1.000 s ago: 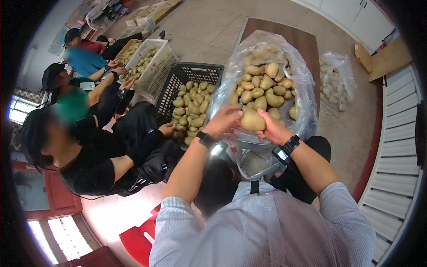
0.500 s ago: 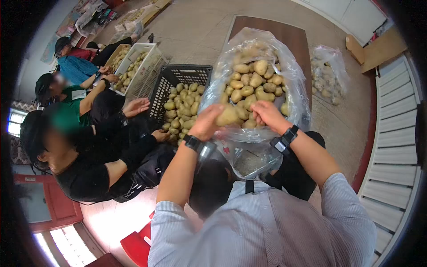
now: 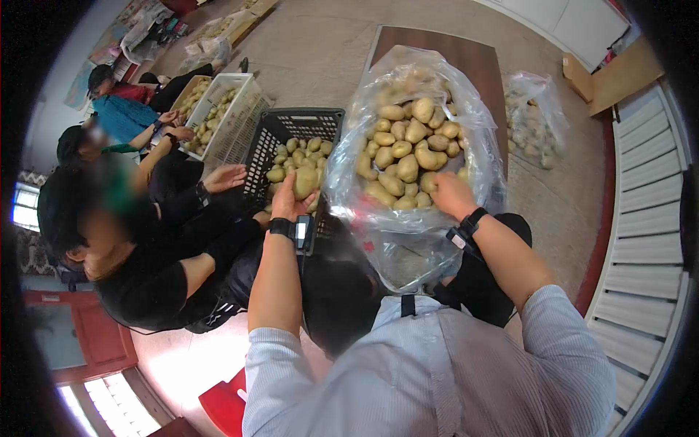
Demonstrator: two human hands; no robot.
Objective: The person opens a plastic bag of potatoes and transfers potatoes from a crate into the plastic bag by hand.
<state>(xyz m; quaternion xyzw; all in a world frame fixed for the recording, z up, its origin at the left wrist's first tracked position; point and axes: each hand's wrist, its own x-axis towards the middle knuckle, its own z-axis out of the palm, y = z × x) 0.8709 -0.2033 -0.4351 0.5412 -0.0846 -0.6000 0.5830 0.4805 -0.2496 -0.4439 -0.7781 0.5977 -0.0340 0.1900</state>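
My left hand (image 3: 290, 202) is closed round a large potato (image 3: 305, 181) over the near right corner of the black crate (image 3: 335, 125), which is partly filled with potatoes. My right hand (image 3: 454, 197) reaches into the clear plastic bag (image 3: 484, 146), its curled fingers on a potato (image 3: 428, 180) at the near side of the pile. Fingertips and part of that potato are hidden. Loose potatoes (image 3: 408, 167) fill the middle of the opened bag, which rests on a brown board (image 3: 477, 54).
To my left sits a co-worker in black, one hand (image 3: 226, 177) open beside the black crate. Farther off, other people sit by a white crate (image 3: 244, 116) of potatoes. Another bag of potatoes (image 3: 535, 131) stands at right. A red stool (image 3: 224, 404) is behind me.
My left hand has carried the potato leftward from the bag to over the black crate. My right hand has shifted slightly right and down among the potatoes.
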